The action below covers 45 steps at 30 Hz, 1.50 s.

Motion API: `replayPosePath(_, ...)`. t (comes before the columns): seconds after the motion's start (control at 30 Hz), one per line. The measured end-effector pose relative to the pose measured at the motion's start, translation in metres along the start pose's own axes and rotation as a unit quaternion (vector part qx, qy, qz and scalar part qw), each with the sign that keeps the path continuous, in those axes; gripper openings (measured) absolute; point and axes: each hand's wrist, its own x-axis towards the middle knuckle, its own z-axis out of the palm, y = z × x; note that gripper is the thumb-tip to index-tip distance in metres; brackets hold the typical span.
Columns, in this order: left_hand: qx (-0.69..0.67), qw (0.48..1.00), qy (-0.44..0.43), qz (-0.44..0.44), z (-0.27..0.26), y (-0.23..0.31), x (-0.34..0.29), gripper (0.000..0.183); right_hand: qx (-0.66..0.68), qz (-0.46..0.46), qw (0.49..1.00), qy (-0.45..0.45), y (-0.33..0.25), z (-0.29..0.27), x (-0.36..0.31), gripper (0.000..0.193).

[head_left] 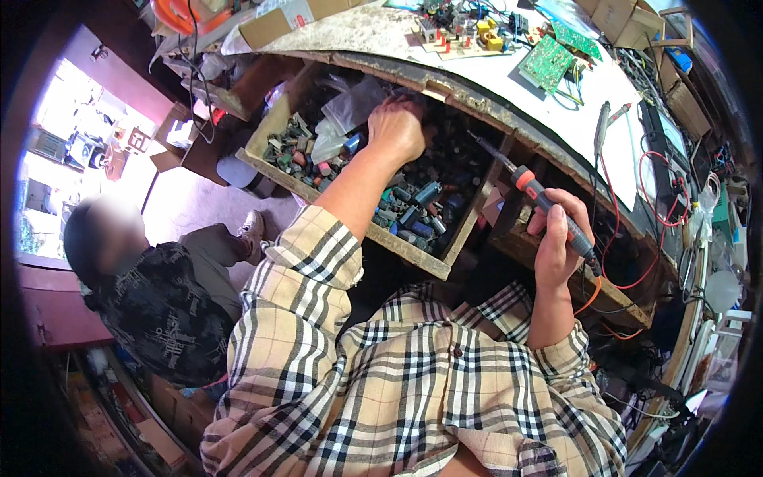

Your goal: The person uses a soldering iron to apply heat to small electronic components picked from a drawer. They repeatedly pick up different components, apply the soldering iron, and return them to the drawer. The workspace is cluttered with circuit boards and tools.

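My left hand (pixel 397 127) reaches into the far part of an open wooden drawer (pixel 358 226). Its fingers point down among the contents and are hidden, so I cannot see what they touch. Loose cylindrical capacitors (pixel 426 193) and other small electronic parts fill the drawer, with clear plastic bags (pixel 350 107) lying beside the hand. My right hand (pixel 560 238) is wrapped round the dark grey and red handle of a soldering iron (pixel 534 187). The iron's metal tip points up and left over the drawer's right side, and an orange cord leaves its lower end.
Above the drawer is a workbench (pixel 477 75) with green circuit boards (pixel 547 63) and a board with red and yellow parts (pixel 457 36). Test probes (pixel 602 131) with red and black leads lie at the right. A person in a dark shirt (pixel 163 314) sits at my left.
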Motion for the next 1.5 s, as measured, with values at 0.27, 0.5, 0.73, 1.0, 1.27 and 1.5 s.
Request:
replayPosePath(0.27,-0.178,0.978,-0.010,-0.110,-0.012,-0.009,-0.002,0.028,0.007,0.021,1.000,-0.002,-0.005,0.001,0.001,0.017)
replayPosePath(0.5,-0.750,0.635,-0.050,-0.179,-0.058,-0.023,-0.067,0.020,0.035,0.038,0.998,-0.027,-0.006,0.002,0.003,0.018)
replayPosePath(0.73,-0.833,0.529,-0.017,-0.159,-0.048,-0.021,-0.090,0.020,0.074,-0.005,0.993,-0.087,-0.012,0.024,0.013,0.017)
replayPosePath(1.0,-0.816,0.552,0.013,-0.170,-0.036,-0.023,-0.096,0.023,0.107,-0.006,0.990,-0.091,0.006,0.025,0.012,0.018)
replayPosePath(1.27,-0.775,0.607,0.047,-0.172,-0.037,-0.014,-0.097,0.030,0.085,-0.015,0.990,-0.114,-0.002,0.024,0.010,0.019)
replayPosePath(1.5,-0.710,0.677,0.082,-0.176,-0.035,-0.005,-0.097,0.032,0.046,-0.043,0.989,-0.135,-0.002,0.022,0.013,0.020)
